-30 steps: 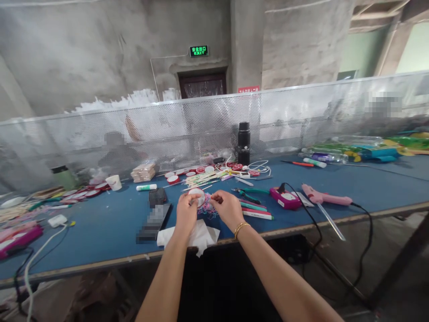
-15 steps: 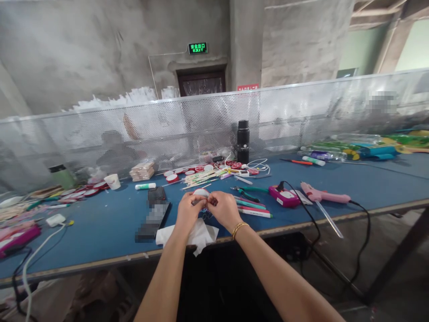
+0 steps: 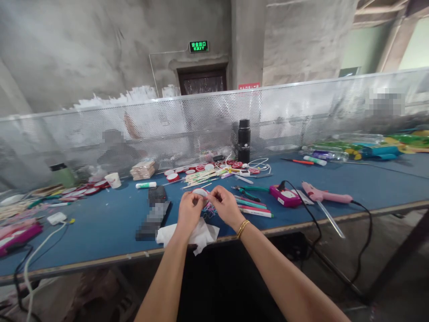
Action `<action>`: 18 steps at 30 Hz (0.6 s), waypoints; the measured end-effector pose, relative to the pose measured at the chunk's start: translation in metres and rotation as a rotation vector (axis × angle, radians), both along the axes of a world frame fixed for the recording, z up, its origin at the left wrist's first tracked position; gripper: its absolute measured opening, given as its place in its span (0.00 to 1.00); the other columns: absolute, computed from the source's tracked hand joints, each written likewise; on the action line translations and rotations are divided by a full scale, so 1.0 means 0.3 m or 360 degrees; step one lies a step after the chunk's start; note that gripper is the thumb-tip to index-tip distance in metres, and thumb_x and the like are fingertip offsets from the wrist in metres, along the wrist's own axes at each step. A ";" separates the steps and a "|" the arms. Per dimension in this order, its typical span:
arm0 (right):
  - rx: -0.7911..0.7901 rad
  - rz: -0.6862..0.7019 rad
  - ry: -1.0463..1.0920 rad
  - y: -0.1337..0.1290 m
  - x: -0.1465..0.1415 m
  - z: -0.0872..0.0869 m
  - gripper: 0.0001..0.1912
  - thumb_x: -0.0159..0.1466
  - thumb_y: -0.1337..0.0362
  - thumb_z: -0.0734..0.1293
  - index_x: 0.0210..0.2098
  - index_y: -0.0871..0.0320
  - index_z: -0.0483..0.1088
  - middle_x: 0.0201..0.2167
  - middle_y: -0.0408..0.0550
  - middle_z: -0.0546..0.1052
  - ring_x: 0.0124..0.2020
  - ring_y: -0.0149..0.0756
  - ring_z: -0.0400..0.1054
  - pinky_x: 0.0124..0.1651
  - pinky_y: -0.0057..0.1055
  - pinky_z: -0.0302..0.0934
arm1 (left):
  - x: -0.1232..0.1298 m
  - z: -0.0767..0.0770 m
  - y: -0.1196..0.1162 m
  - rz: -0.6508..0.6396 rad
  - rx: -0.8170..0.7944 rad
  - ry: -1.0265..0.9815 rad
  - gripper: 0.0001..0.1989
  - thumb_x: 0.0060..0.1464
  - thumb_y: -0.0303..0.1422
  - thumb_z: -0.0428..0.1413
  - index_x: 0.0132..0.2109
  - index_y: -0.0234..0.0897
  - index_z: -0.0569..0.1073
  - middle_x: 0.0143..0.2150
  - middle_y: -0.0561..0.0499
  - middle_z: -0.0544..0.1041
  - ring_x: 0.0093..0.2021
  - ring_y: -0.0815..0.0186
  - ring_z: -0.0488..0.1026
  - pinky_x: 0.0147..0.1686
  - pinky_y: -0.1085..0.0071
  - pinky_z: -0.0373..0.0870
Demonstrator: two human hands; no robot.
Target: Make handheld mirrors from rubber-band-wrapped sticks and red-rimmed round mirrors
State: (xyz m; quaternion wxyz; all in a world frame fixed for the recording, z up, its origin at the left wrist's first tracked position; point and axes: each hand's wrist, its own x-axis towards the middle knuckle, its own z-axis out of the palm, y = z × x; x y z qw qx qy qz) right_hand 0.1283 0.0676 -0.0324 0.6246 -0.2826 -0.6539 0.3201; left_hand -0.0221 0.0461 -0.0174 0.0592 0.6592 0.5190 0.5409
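Note:
Close to the front of the blue table, my left hand pinches a small round white piece with a red rim. My right hand, with a gold bracelet at the wrist, has its fingers closed at the right edge of the same piece. Whether it also grips something thinner is too small to tell. Thin pink and blue strands show just below the fingers. A crumpled white tissue lies under my left wrist. Right of my right hand are several felt-tip pens and pliers with teal handles.
A pink glue gun and a magenta box with black cords lie at the right. Left are a dark phone-like slab and a glue stick. Red-rimmed discs, wooden sticks and a black thermos stand behind.
The fingers have shifted slightly, and more of the round piece and the coloured strands shows between my hands. My right hand's fingers have lifted a little. The view has moved slightly.

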 end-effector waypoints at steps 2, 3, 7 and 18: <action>-0.0159 0.0186 0.0162 -0.003 0.006 0.007 0.15 0.61 0.53 0.70 0.27 0.53 0.64 0.25 0.40 0.70 0.28 0.32 0.62 0.35 0.31 0.58 | 0.002 -0.002 0.004 0.0059 0.0029 -0.0028 0.08 0.52 0.32 0.57 0.26 0.39 0.75 0.33 0.48 0.75 0.40 0.57 0.73 0.46 0.61 0.69; -0.0245 0.0335 0.0252 -0.006 0.012 0.011 0.17 0.61 0.50 0.71 0.28 0.53 0.64 0.26 0.40 0.71 0.27 0.31 0.61 0.34 0.30 0.58 | 0.001 -0.003 0.007 0.0090 0.0037 -0.0044 0.08 0.52 0.32 0.57 0.26 0.39 0.75 0.33 0.48 0.75 0.40 0.57 0.73 0.45 0.61 0.69; -0.0624 0.1015 0.0583 -0.020 0.048 0.029 0.23 0.54 0.49 0.78 0.28 0.55 0.64 0.27 0.40 0.72 0.26 0.27 0.60 0.31 0.27 0.56 | -0.009 -0.007 0.016 0.0163 0.0020 -0.0085 0.09 0.53 0.33 0.57 0.25 0.40 0.74 0.31 0.48 0.75 0.38 0.57 0.73 0.43 0.62 0.69; -0.0792 0.1004 -0.0048 -0.006 0.038 0.003 0.17 0.53 0.54 0.76 0.33 0.57 0.69 0.19 0.38 0.75 0.17 0.23 0.57 0.21 0.23 0.48 | -0.006 -0.001 -0.014 0.0139 0.0112 -0.0060 0.07 0.55 0.32 0.56 0.30 0.39 0.75 0.36 0.47 0.73 0.43 0.57 0.72 0.48 0.62 0.70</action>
